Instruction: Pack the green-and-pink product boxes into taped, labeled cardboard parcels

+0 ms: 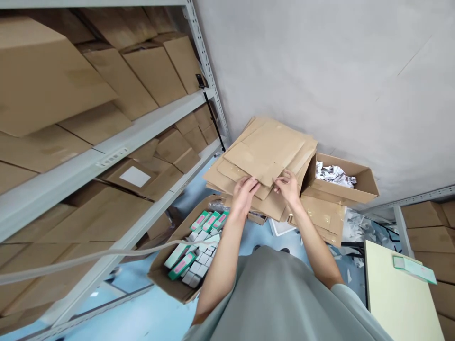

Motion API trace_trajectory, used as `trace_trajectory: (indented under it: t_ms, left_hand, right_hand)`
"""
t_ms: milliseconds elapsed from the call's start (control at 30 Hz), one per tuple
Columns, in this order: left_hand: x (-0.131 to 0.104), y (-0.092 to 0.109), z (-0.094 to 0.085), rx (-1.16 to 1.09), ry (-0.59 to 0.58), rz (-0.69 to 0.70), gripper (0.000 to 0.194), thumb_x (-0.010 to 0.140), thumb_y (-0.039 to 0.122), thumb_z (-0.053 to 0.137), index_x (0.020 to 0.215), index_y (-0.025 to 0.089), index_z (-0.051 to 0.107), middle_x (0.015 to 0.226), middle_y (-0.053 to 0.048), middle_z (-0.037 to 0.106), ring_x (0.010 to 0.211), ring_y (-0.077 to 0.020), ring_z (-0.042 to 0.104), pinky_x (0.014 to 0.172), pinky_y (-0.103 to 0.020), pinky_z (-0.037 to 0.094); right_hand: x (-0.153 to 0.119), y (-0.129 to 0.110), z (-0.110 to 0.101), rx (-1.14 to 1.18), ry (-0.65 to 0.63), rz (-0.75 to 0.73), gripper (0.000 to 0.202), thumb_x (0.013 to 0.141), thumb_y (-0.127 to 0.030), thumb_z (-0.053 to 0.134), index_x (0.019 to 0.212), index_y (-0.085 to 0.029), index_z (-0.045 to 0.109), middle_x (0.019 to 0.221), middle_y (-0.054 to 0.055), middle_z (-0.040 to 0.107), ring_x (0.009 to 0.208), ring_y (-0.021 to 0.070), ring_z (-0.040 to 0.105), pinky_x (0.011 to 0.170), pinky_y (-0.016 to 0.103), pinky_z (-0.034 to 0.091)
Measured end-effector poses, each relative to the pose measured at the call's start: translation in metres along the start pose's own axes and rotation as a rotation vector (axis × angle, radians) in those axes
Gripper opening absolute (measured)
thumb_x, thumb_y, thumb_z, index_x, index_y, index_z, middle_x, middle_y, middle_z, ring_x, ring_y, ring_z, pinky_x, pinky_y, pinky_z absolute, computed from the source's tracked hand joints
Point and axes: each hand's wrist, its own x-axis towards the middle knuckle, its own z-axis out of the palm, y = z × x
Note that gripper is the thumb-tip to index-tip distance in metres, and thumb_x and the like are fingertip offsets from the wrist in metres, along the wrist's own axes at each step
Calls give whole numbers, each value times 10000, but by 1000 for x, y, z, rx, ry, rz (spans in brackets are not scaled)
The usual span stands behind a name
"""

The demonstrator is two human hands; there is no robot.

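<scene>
A stack of flattened cardboard boxes [269,147] lies in front of me, its sheets fanned at different angles. At the near left edge of the top sheets is my left hand [244,193], its curled fingers closed on the cardboard edge. My right hand [288,186] pinches the near corner of the upper flattened box between thumb and fingers. Both hands are close together, with a corner of cardboard between them. What supports the stack is mostly hidden.
Left of my arms, an open carton [167,289] holds several small green-and-white boxes. Another open carton [366,182] contains crumpled paper. Shelving [152,121] full of cartons runs along the left. A pale table [398,293] at right carries a slim green box [415,269].
</scene>
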Motion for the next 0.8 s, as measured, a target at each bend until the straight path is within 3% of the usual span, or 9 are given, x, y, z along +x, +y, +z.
trace_trajectory:
  t_ms: [167,300,433,600,700,800]
  left_hand:
    - [-15,8,21,-75,38,2,520,664,464,1025,976,224,685,1156,-101,859,1134,-266,828,1059,-432,644]
    - [-42,6,35,-4,-19,44,553,678,512,1039,1047,213,756,1157,-103,868,1152,-288,825,1046,-418,642]
    - [-63,-4,55,129,-211,-20,550,669,523,1057,1043,219,790,1142,-101,874,1132,-293,828,1049,-414,646]
    - [-82,-39,102,282,-541,-169,543,672,559,1052,1027,236,798,1086,-87,874,1069,-303,832,998,-430,672]
    - [-103,-73,140,360,-751,-236,544,689,596,1036,1029,246,798,1070,-78,867,1106,-310,823,1002,-436,674]
    - [-137,-109,178,418,-956,-291,550,705,627,1022,1042,248,809,1101,-91,864,1152,-316,811,1038,-448,667]
  right_hand:
    - [-52,-15,-5,35,16,-55,844,772,-597,934,1446,-273,543,838,-70,748,462,141,633,442,285,558]
    - [-99,-13,-40,-41,125,-139,563,869,-606,888,1292,-293,687,868,-17,768,558,179,690,519,327,608]
    - [-134,-18,-111,-284,489,-318,358,947,-582,830,1142,-288,774,1048,76,821,873,253,791,747,408,688]
    - [-192,-24,-225,-550,977,-364,479,973,-610,802,1327,-291,755,1461,134,750,1394,332,691,1122,560,626]
    - [-244,-17,-288,-513,1252,-274,696,933,-677,811,1480,-268,674,1609,172,660,1482,350,638,1223,611,552]
    - [-302,-5,-337,-388,1403,-237,799,915,-714,805,1531,-238,625,1561,205,693,1414,350,693,1223,617,549]
